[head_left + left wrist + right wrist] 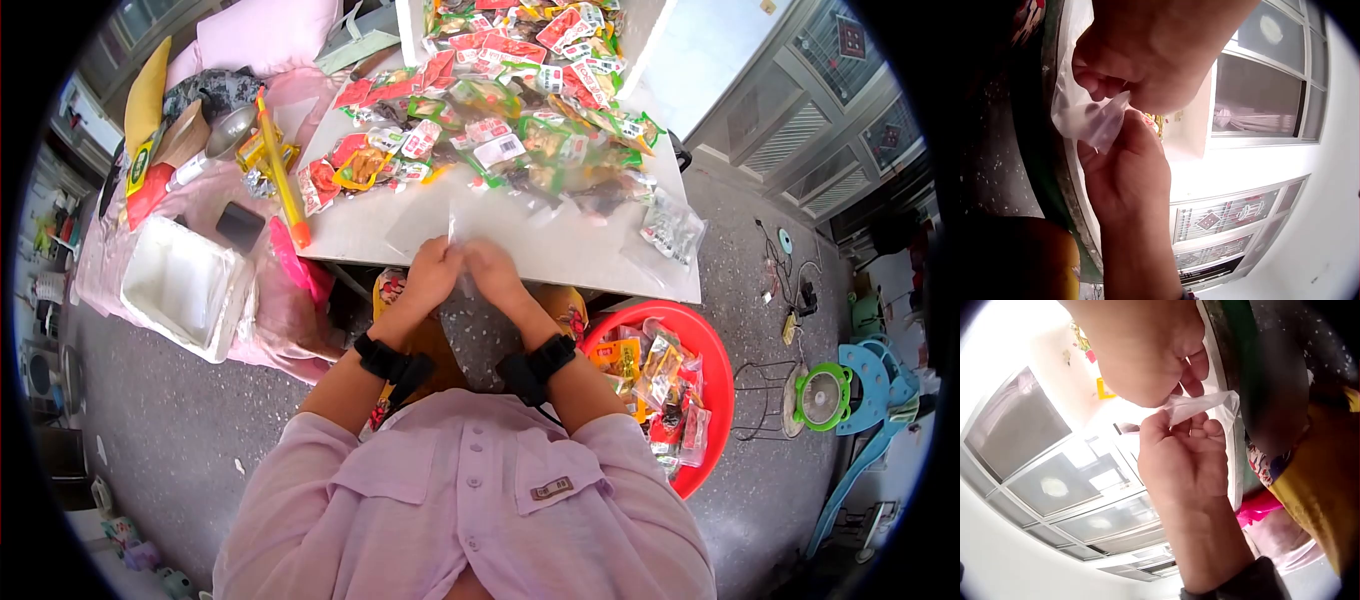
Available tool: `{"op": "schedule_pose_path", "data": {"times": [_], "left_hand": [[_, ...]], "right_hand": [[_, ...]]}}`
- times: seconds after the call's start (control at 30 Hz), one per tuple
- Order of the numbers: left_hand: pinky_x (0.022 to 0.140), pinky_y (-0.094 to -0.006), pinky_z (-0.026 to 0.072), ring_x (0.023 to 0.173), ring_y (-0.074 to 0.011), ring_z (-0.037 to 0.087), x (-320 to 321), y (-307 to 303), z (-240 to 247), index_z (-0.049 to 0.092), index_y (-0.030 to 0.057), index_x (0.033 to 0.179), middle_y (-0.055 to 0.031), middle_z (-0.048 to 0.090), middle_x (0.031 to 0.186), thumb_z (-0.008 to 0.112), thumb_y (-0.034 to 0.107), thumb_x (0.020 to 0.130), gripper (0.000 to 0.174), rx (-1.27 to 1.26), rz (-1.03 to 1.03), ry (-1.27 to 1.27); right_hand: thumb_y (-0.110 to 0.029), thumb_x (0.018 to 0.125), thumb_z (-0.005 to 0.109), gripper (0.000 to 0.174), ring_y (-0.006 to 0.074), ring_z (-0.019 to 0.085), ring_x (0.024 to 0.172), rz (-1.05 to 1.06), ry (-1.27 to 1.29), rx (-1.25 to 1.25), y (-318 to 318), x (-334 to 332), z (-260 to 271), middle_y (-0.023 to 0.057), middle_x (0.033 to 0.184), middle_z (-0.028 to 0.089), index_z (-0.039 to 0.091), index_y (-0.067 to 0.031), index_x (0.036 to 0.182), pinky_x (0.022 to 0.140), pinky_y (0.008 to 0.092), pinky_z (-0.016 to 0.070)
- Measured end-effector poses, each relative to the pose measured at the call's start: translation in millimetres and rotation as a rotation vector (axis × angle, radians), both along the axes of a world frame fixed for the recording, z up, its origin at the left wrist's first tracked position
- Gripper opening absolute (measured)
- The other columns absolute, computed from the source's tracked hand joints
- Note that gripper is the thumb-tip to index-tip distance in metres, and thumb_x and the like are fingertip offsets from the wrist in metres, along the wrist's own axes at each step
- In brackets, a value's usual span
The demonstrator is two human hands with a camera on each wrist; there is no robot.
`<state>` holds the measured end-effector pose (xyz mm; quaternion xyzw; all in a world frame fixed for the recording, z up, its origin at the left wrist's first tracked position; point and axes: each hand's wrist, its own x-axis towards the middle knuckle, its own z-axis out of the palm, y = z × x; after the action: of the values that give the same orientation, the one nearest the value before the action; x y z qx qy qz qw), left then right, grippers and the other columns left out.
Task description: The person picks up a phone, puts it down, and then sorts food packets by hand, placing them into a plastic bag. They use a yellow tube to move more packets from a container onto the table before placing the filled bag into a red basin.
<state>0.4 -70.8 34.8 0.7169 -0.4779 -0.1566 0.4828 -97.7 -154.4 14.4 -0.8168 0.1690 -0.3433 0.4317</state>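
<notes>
Close together at the table's front edge, my left hand (433,276) and right hand (493,271) hold a thin clear plastic bag (1088,122) between them. Both hands pinch it with curled fingers and thumbs, knuckles nearly meeting. In the right wrist view, a crumpled strip of the bag (1202,406) sticks out between the two hands; the fingertips are partly hidden. Beyond the hands, a heap of small colourful sealed food packets (500,148) covers the far part of the white table (370,235).
Behind the heap stands a white box (645,50) full of packets. A clear bag of packets (672,225) lies at the table's right. A red basin (722,400) of packets sits on the floor at right. On the left are a white foam box (180,285) and a yellow stick (280,170).
</notes>
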Motion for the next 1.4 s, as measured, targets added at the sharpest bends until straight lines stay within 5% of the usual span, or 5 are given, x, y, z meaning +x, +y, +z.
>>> {"op": "schedule_pose_path", "data": {"times": [0.2,0.5,0.73,0.8,1.4], "left_hand": [[0.056,-0.0384,0.0425,0.064,-0.0322,0.052,-5.4,8.2,34.1,0.046,0.0038,0.103,-0.0154,0.052,0.072,0.048,0.005,0.065,0.038,-0.061,0.207,-0.569],[0.058,-0.0414,0.0438,0.065,-0.0327,0.053,-12.3,-32.9,2.6,0.044,0.0060,0.105,-0.0156,0.053,0.074,0.046,0.008,0.066,0.039,0.248,0.086,-0.582],[0.062,-0.0420,0.0432,0.070,-0.0345,0.053,-21.1,-45.3,-10.1,0.042,0.0074,0.106,-0.0175,0.052,0.080,0.045,0.007,0.068,0.039,0.357,0.039,-0.514],[0.063,-0.0420,0.0430,0.071,-0.0350,0.053,-21.5,-42.5,-4.3,0.042,0.0077,0.107,-0.0180,0.052,0.082,0.045,0.006,0.068,0.039,0.366,-0.009,-0.530],[0.060,-0.0441,0.0412,0.067,-0.0368,0.050,-16.0,-40.6,-13.8,0.045,0.0021,0.076,-0.0187,0.050,0.072,0.043,0.008,0.070,0.008,0.220,0.012,-0.482]], "right_hand": [[-0.009,0.076,0.046,0.009,0.0144,0.051,0.062,-0.073,-0.117,0.855,4.8,-4.5,23.4,0.0080,0.067,0.052,0.050,-0.0008,0.074,0.056,0.0273,0.0418],[-0.010,0.069,0.053,0.016,0.0162,0.050,0.070,-0.762,-0.035,-0.027,-71.1,-27.7,-13.1,0.0080,0.072,0.051,0.050,-0.0002,0.082,0.061,0.0265,0.0413],[-0.003,0.066,0.054,0.013,0.0120,0.044,0.050,-0.297,-0.511,1.033,-121.2,-31.0,-45.4,0.0062,0.068,0.047,0.049,-0.0003,0.078,0.039,0.0263,0.0338],[-0.001,0.065,0.054,0.011,0.0093,0.041,0.046,-0.580,-0.439,0.998,-94.1,-15.1,-1.0,0.0047,0.065,0.046,0.049,-0.0019,0.075,0.034,0.0253,0.0291],[0.001,0.074,0.053,0.032,0.0113,0.054,0.065,-0.310,-0.211,0.637,-48.5,-127.7,53.8,0.0068,0.081,0.055,0.042,-0.0007,0.103,0.054,0.0210,0.0424]]}}
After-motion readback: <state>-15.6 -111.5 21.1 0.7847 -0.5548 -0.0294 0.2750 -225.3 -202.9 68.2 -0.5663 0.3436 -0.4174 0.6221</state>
